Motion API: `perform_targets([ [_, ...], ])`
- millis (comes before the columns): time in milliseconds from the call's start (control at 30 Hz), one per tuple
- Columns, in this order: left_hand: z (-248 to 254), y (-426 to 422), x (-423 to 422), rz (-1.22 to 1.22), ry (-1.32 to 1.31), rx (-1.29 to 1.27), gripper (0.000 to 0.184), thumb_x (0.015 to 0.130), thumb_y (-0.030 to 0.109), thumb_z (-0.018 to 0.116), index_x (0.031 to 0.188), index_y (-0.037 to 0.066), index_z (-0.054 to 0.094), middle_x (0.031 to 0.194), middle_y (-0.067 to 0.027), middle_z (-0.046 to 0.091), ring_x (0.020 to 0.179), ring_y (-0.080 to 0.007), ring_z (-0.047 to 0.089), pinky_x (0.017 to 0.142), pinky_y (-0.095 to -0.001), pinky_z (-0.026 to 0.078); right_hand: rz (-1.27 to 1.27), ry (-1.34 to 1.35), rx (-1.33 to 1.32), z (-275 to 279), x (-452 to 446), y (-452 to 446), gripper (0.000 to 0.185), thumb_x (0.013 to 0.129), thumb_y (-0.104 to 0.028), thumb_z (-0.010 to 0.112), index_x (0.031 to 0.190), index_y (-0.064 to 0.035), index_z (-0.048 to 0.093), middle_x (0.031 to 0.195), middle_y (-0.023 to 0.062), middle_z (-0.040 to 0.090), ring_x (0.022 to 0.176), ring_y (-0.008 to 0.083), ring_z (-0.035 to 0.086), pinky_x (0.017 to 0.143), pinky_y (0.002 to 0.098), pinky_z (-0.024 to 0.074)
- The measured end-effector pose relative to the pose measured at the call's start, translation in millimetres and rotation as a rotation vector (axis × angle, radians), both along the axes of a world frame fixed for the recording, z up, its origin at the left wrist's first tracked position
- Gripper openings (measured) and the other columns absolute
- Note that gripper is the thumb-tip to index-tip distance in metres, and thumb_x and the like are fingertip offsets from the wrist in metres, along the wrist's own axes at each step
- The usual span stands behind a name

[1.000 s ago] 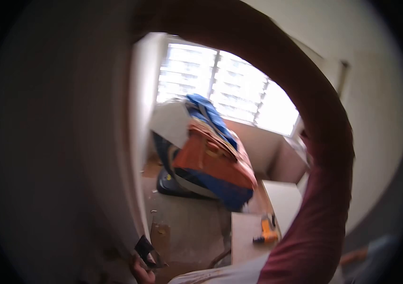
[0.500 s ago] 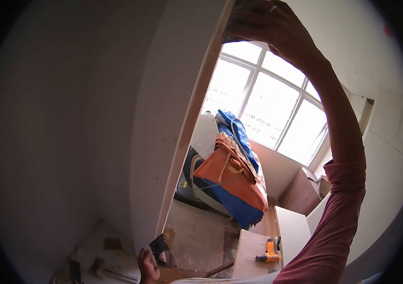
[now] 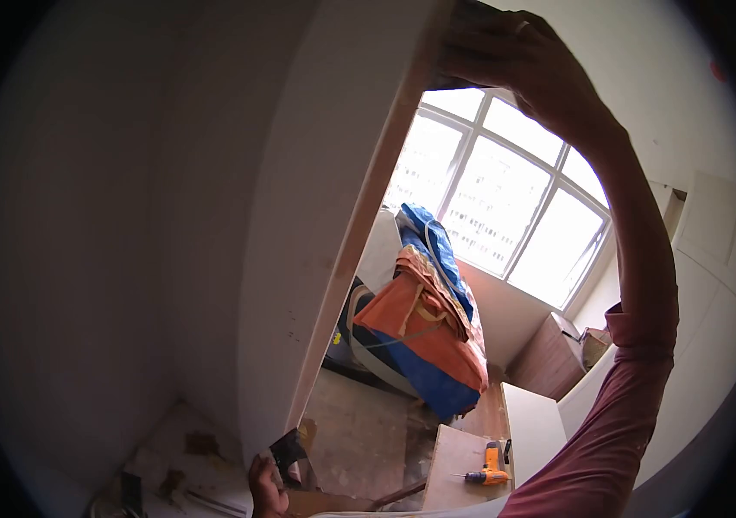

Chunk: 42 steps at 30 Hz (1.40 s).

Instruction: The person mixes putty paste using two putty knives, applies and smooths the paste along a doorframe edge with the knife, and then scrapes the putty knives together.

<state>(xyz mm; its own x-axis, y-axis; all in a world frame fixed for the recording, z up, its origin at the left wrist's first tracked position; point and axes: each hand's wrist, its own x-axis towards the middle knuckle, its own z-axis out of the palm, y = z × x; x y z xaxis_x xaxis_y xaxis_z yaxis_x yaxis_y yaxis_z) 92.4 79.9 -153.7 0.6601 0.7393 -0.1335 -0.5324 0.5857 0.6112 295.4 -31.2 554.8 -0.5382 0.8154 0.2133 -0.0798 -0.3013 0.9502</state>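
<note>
A tall pale panel (image 3: pixel 299 224) with a narrow brownish edge (image 3: pixel 366 211) leans across the view. At its upper end, my right hand (image 3: pixel 528 65) is closed over something dark by the edge; most of that thing is hidden behind my fingers and in shadow. My left hand (image 3: pixel 266 490), low in the view, has its fingers closed around a dark, flat piece (image 3: pixel 288 453) with a paler side, close to the panel's lower end. What kind of thing this piece is cannot be made out.
An orange cordless drill (image 3: pixel 494 466) lies on a light board (image 3: pixel 450 445) at the bottom. Behind the panel stands an orange and blue bag (image 3: pixel 433 324), near a large window (image 3: pixel 498 194). A wooden box (image 3: pixel 548 356) stands under the window, a white board (image 3: pixel 530 414) nearer.
In the view, my right hand and the panel's upper end have shifted slightly right and down. My left hand and the dark piece have barely moved.
</note>
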Motion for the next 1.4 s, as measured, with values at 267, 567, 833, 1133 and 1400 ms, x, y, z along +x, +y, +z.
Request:
perform_targets([
  [267,0.8,-1.3,5.9,0.057,-0.017,-0.012,0.031,0.098,0.013,0.055,0.127,0.006,0.061,0.115,-0.0042,0.067,0.108,-0.0195,0.065,0.095,-0.0358,0.052,0.06,0.038,0.004,8.3,10.6,-4.3,0.051,0.089,0.003,0.072,0.127,-0.0318,0.072,0.133,-0.0081,0.07,0.127,0.0192,0.061,0.117,0.0434,0.0429],
  [567,-3.5,1.1,14.4,0.031,-0.014,-0.031,0.027,0.099,0.017,0.057,0.124,0.007,0.062,0.113,-0.0041,0.067,0.105,-0.0196,0.066,0.092,-0.0357,0.054,-0.005,0.088,-0.095,13.7,-14.8,4.0,0.044,0.093,-0.001,0.068,0.127,-0.0285,0.071,0.129,-0.0064,0.07,0.117,0.0187,0.062,0.11,0.0415,0.0448],
  [833,14.1,0.1,4.7,-0.027,-0.05,-0.046,0.028,0.098,0.02,0.057,0.122,0.007,0.062,0.115,-0.0049,0.068,0.106,-0.0197,0.068,0.087,-0.035,0.057,0.058,0.108,-0.092,-37.0,-12.0,2.4,0.044,0.086,-0.012,0.08,0.124,-0.033,0.073,0.134,-0.0081,0.069,0.131,0.0191,0.06,0.114,0.0466,0.0433],
  [1133,8.3,0.9,12.5,0.016,-0.001,0.02,0.027,0.097,0.015,0.054,0.121,0.006,0.063,0.111,-0.0052,0.068,0.101,-0.0185,0.068,0.085,-0.0333,0.057,0.134,0.036,-0.086,-39.9,24.1,15.0,0.042,0.083,-0.024,0.082,0.123,-0.0345,0.074,0.132,-0.0086,0.07,0.131,0.0182,0.058,0.11,0.042,0.0462],
  [1400,15.8,-2.2,17.9,-0.042,-0.016,-0.031,0.026,0.098,0.015,0.056,0.122,0.005,0.061,0.114,-0.0064,0.066,0.105,-0.0207,0.066,0.093,-0.0343,0.05,-0.123,0.11,-0.072,-50.1,-34.1,7.7,0.037,0.086,-0.011,0.08,0.117,-0.0313,0.076,0.124,-0.0082,0.073,0.128,0.0187,0.061,0.11,0.0427,0.046],
])
